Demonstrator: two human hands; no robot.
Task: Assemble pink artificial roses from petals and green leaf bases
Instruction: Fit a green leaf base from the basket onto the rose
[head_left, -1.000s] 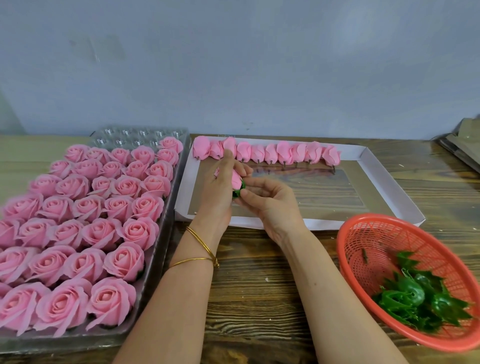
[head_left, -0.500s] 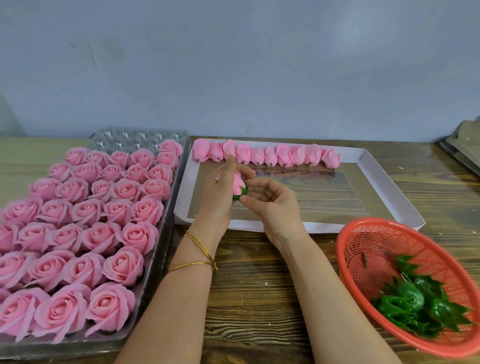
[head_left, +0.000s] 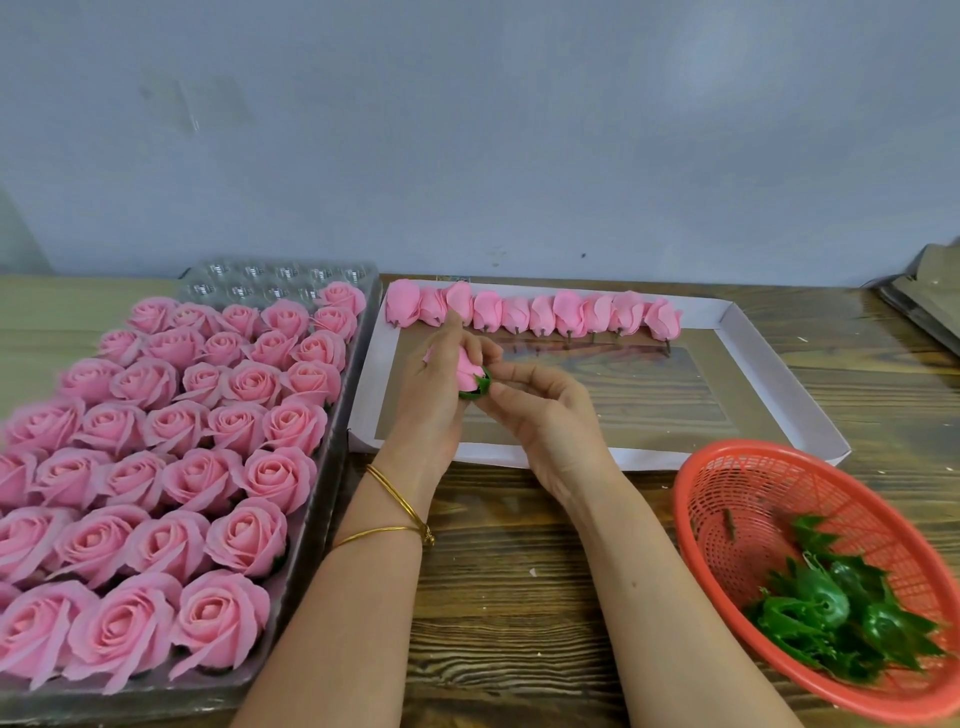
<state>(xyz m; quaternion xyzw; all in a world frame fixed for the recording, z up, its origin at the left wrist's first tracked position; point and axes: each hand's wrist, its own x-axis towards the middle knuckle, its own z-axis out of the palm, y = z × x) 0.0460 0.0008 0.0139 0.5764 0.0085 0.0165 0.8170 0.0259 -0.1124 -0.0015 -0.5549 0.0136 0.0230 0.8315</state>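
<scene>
Several dozen finished roses (head_left: 197, 415) fill the clear blister tray (head_left: 291, 273) at the left of the counter (head_left: 519, 597). Only a few cavities at its far end, by the wall, stand unfilled.

Roughly ten pink petal buds (head_left: 566, 314) lie in a row along the far edge of the white cardboard tray (head_left: 727, 322). Each shows a bare stub and no green, so they are judged unassembled.

One bud (head_left: 466, 371) is in work above that tray. The left hand (head_left: 431, 395) grips it, fingers curled round the petals. The right hand (head_left: 540, 410) pinches a green leaf base (head_left: 480, 387) against its lower end. The base touches the bud; whether it is fully seated cannot be told.

A heap of spare leaf bases (head_left: 841, 618) lies in the red basket (head_left: 727, 467) at the right, well apart from the hands.

Assessment: the greater part of the batch appears done. Outstanding are the seating of this base, its transfer to a free cavity, and the row of buds. The free cavities look fewer than the buds.
</scene>
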